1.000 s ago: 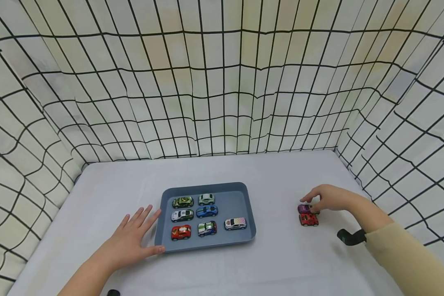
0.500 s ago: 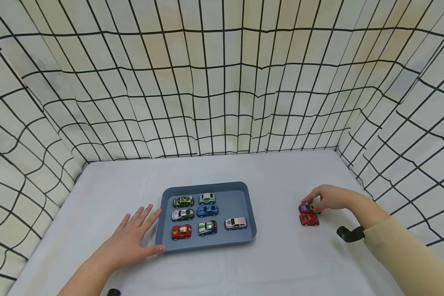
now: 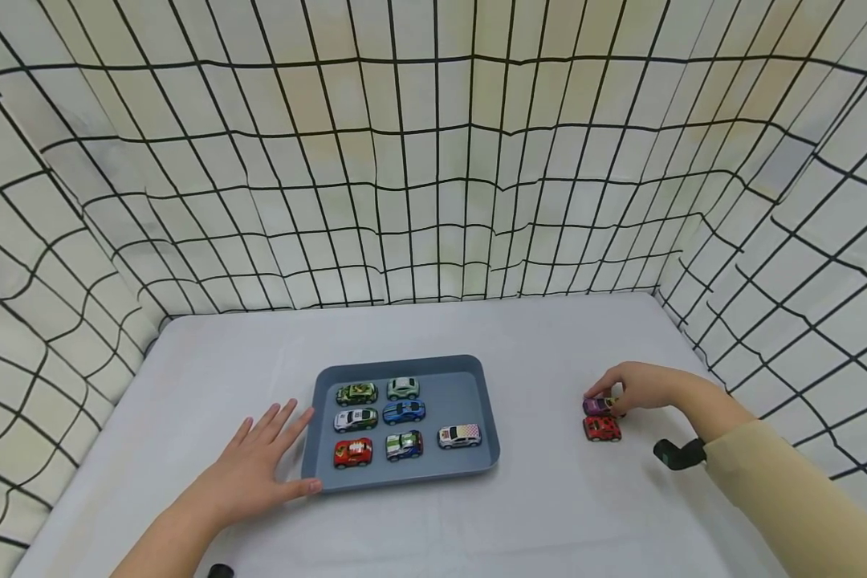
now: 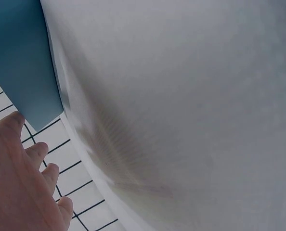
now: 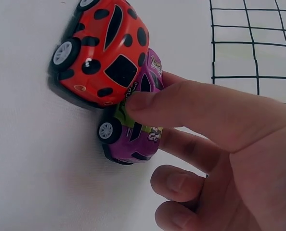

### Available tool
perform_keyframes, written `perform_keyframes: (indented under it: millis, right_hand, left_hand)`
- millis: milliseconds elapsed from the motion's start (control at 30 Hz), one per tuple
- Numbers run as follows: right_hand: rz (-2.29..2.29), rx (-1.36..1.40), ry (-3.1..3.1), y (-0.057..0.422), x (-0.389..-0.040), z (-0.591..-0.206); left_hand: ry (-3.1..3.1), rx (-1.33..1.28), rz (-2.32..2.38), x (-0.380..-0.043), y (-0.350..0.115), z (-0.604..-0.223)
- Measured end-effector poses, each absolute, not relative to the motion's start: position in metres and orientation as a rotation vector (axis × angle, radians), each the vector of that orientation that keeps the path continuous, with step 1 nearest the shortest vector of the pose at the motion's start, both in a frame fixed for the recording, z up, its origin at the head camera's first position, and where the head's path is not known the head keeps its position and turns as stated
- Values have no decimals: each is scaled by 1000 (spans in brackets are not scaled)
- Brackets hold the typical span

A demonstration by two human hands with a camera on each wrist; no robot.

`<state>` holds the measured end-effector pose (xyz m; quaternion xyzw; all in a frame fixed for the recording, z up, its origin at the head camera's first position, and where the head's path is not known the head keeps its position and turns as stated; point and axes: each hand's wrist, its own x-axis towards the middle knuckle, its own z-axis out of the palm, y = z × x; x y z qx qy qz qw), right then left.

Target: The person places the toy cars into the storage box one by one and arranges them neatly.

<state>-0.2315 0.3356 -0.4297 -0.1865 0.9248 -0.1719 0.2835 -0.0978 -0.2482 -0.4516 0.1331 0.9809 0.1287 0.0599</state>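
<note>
At the right of the table, my right hand pinches a purple and green toy car, thumb on its near side and fingers behind it. The car appears to be on the table, against a red toy car with black spots. My left hand lies with fingers spread at the left side of a blue-grey tray. Its thumb touches the tray's near left corner. In the left wrist view, the left hand is beside the tray wall.
Several toy cars sit in the tray, among them a camouflage car, a blue car, a red car and a white-pink car. A white cloth covers the table. Black netting over white sheeting surrounds it.
My right fingers and thumb have come down around the purple car and now pinch it. My left hand, the tray and the cars in it have stayed in place.
</note>
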Motion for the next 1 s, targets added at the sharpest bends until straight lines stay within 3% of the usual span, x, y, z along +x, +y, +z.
perform_keyframes:
  millis: [467,1000]
  right_hand:
    - [-574,-501,2460,340,-238,-419]
    - [-644,-616,2419,300,-251,-400]
  left_hand:
    - [2983,409,356,-97,-246,-449]
    - [2991,402,323,-97,-245,-448]
